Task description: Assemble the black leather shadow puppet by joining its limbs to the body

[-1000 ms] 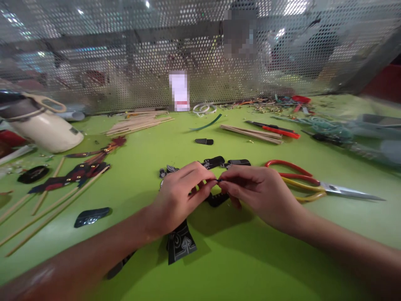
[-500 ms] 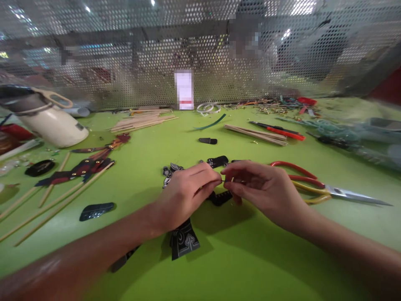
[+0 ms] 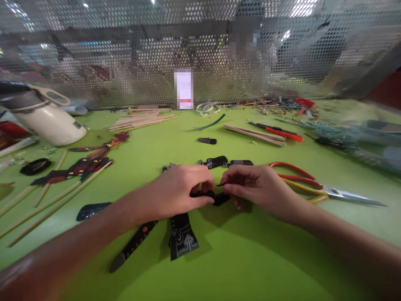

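A jointed black cut-out figure point(image 3: 184, 242) with white line patterns lies on the green table, partly hidden under my left hand. My left hand point(image 3: 175, 188) curls its thumb and fingers around a black limb piece point(image 3: 203, 194) of it. Close by on the right, my right hand point(image 3: 260, 188) pinches a thin, dark, pointed sliver point(image 3: 220, 184), just above another dark limb piece point(image 3: 222, 199). A dotted black strip with a red dot point(image 3: 133, 246) sticks out below my left wrist. Loose black patterned pieces point(image 3: 216, 161) lie beyond the hands.
Scissors with red and yellow handles point(image 3: 313, 188) lie right of my right hand. Farther back are a stick bundle point(image 3: 255, 134), a red cutter point(image 3: 288, 133) and a lit phone point(image 3: 184, 90) against the mesh screen. A finished-looking puppet on sticks point(image 3: 84, 167) and a cream jug point(image 3: 50, 121) stay left.
The hands, whose fingertips met at a thin dark bit, have drawn slightly apart. My left hand has shifted left and down onto the black limb; the dark sliver stays in my right fingers.
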### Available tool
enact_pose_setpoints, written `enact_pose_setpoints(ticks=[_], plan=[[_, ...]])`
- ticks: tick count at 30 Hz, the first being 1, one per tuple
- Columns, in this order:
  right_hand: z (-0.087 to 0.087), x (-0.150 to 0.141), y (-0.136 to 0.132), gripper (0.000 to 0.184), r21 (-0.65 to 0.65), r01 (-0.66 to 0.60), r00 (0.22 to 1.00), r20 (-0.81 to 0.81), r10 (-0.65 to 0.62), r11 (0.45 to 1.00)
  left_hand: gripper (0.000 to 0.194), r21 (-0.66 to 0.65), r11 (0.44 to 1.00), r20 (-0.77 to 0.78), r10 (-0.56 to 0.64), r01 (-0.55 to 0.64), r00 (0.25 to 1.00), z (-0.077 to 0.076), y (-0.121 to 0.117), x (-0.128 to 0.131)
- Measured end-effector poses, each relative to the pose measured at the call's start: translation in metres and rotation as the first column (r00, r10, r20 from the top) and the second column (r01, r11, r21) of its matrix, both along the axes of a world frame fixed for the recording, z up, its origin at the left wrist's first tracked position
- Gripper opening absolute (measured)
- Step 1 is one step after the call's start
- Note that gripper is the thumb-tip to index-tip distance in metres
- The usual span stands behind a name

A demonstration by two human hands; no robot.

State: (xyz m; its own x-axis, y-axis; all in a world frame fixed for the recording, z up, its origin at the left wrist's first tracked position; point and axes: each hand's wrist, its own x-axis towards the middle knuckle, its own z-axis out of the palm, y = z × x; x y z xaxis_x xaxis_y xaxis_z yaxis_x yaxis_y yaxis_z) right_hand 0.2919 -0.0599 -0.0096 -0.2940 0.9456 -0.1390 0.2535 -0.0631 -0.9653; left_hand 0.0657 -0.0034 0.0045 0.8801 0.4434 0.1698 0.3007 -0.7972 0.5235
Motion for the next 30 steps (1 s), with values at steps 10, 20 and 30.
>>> enact_pose_setpoints(ticks=[10, 20, 30], plan=[[-0.002, 0.003, 0.002, 0.012, -0.036, -0.093, 0.991, 0.098, 0.096, 0.995, 0.011, 0.208, 0.969, -0.04, -0.128, 0.134, 0.991, -0.013, 0.0, 0.004], [-0.007, 0.002, 0.003, 0.013, -0.094, -0.068, 0.994, 0.084, 0.076, 0.993, 0.009, -0.264, 0.949, 0.117, 0.208, -0.172, 0.971, -0.012, -0.003, 0.008], [-0.006, 0.002, 0.002, 0.014, -0.091, -0.059, 0.994, 0.086, 0.066, 0.994, 0.01, -0.515, 0.824, 0.073, 0.316, -0.236, 0.946, -0.014, -0.005, 0.011]])
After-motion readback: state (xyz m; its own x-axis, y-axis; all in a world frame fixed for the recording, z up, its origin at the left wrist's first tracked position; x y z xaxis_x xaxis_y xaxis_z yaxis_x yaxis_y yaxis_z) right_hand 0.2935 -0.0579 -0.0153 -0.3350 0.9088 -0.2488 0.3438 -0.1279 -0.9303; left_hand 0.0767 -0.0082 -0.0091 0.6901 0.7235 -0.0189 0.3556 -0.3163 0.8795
